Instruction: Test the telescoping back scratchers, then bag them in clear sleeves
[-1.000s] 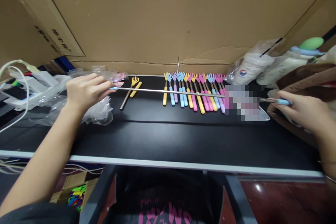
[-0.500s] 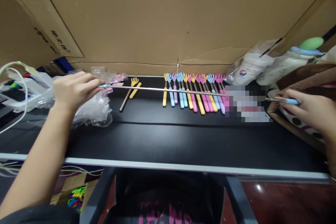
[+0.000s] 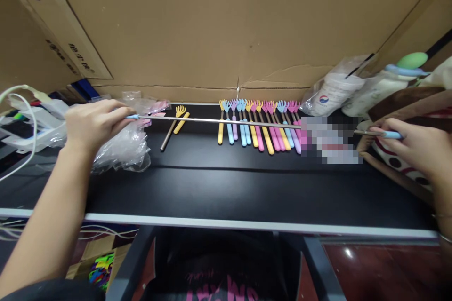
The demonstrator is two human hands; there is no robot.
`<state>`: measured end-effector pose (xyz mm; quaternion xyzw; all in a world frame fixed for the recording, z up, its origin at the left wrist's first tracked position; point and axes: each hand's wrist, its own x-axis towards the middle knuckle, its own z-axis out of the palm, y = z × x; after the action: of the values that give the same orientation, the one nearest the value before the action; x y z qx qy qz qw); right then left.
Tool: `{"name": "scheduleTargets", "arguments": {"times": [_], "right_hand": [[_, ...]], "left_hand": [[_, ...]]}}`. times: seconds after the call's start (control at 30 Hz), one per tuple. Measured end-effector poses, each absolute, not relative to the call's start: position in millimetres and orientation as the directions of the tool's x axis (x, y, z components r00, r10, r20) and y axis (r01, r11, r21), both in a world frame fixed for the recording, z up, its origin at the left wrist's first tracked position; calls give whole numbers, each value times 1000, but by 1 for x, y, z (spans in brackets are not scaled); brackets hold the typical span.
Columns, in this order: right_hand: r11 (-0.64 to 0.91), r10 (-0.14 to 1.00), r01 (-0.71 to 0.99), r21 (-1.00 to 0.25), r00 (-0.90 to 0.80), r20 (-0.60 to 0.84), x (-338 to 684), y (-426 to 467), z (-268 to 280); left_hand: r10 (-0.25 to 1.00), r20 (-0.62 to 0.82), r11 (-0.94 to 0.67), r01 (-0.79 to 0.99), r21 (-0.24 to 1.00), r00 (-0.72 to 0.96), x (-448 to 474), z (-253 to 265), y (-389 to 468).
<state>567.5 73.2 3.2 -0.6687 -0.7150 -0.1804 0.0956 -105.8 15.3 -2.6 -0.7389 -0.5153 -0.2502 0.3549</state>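
Observation:
A telescopic back scratcher [image 3: 212, 121] is stretched out level above the desk, between my two hands. My left hand [image 3: 90, 120] pinches its light-blue left end; the fingers hide most of that end. Its light-blue handle at the other end is gripped by my right hand [image 3: 416, 143]. Below the rod lies a row of several back scratchers with yellow, blue, purple and pink claws and handles, such as one with a yellow handle [image 3: 267, 139]. Further left lie a yellow-clawed scratcher [image 3: 170, 132] with a bare metal rod and a loose yellow handle [image 3: 181, 123] beside it.
Clear plastic bags [image 3: 123, 153] lie at the left, near a white cable [image 3: 34, 127]. A bagged cup [image 3: 337, 91], a bottle [image 3: 383, 87] and a brown-edged bag [image 3: 395, 164] stand at the right. Cardboard [image 3: 197, 33] walls the back. A blurred patch hides part of the desk.
My left hand has moved slightly left with its end of the back scratcher. My right hand keeps its grip on the handle. The view has shifted a little.

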Motion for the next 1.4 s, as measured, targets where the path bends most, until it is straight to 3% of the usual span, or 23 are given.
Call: {"name": "scheduleTargets", "arguments": {"times": [0.23, 0.5, 0.73, 0.87, 1.03, 1.13, 1.23, 1.4], "right_hand": [[2, 904, 998, 58, -27, 426, 567, 74, 0], [38, 814, 999, -13, -23, 581, 559, 67, -4], [65, 685, 995, -72, 8, 728, 560, 66, -8], [58, 661, 993, -104, 40, 749, 555, 63, -9], [72, 691, 993, -90, 16, 723, 550, 61, -11], [103, 729, 993, -64, -31, 683, 552, 63, -13], [195, 760, 981, 10, -158, 631, 553, 67, -14], [366, 712, 927, 81, -335, 616, 546, 67, -11]], "left_hand": [[650, 716, -217, 965, -144, 253, -100, -8, 17], [731, 673, -353, 905, 236, 109, -93, -11, 26], [898, 405, -19, 904, 427, -173, -91, -11, 26], [950, 274, -33, 830, 557, -147, -92, -12, 27], [911, 355, -81, 756, 650, -208, -93, -11, 26], [909, 363, -84, 763, 641, -205, -95, -10, 26], [885, 401, -90, 761, 643, -234, -98, -9, 25], [835, 452, -109, 711, 694, -313, -97, -9, 24]]}}
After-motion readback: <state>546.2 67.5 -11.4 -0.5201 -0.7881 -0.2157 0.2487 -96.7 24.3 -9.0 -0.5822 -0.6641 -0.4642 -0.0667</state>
